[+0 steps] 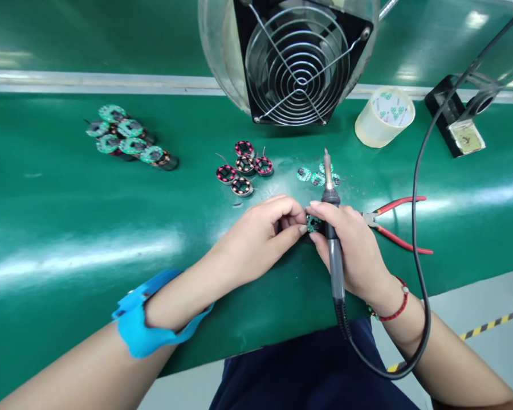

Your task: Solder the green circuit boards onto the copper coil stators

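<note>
A small green circuit board (313, 223) with dark parts sits between my two hands, low over the bench; what lies under it is mostly hidden. My left hand (267, 236) is closed, its thumb and fingertips pinching the board's left side. In my right hand (354, 242) is a soldering iron (336, 265), its tip pointing away from me. The thumb and a fingertip of that same hand touch the board's right side. Beyond the hands lie several loose round circuit boards (304, 174), partly behind the iron. Several copper-wound stators (242, 187) are grouped to their left.
Stators topped with green boards (131, 128) stand in a cluster at far left. A fan (299, 68) overhangs the back. Right of it are a tape roll (378, 128) and an iron stand (451, 122). Red-handled pliers (399, 242) lie beside my right hand, near the iron's cable (416, 228).
</note>
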`<action>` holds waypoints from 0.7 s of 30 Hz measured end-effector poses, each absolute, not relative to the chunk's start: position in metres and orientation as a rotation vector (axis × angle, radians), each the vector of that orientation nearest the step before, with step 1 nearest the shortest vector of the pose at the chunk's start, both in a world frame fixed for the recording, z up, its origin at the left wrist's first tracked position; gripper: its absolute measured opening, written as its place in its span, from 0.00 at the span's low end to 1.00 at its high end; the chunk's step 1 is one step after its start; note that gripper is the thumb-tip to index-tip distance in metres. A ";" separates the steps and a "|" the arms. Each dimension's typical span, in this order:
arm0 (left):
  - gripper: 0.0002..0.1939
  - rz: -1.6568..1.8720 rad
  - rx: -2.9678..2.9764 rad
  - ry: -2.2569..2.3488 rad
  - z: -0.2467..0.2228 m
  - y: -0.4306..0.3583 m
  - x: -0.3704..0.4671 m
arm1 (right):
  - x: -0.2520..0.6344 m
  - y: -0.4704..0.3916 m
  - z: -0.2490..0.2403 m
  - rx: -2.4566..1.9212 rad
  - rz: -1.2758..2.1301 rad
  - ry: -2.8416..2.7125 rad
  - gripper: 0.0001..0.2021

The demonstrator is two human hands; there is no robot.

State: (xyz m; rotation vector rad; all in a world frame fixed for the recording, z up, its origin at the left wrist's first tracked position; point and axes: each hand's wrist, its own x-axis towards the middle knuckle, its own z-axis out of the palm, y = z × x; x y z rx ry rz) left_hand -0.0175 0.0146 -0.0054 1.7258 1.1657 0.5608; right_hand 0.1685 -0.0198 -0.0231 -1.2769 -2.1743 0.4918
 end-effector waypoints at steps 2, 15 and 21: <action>0.04 0.563 1.699 1.172 -0.005 0.015 -0.016 | 0.169 -0.021 -0.021 -1.239 0.497 -2.175 0.21; 0.07 0.566 1.662 1.225 -0.003 0.015 -0.014 | 0.176 -0.026 -0.022 -1.177 0.355 -2.181 0.24; 0.07 0.554 1.709 1.286 -0.002 0.014 -0.013 | 0.173 -0.025 -0.014 -1.149 0.439 -2.028 0.23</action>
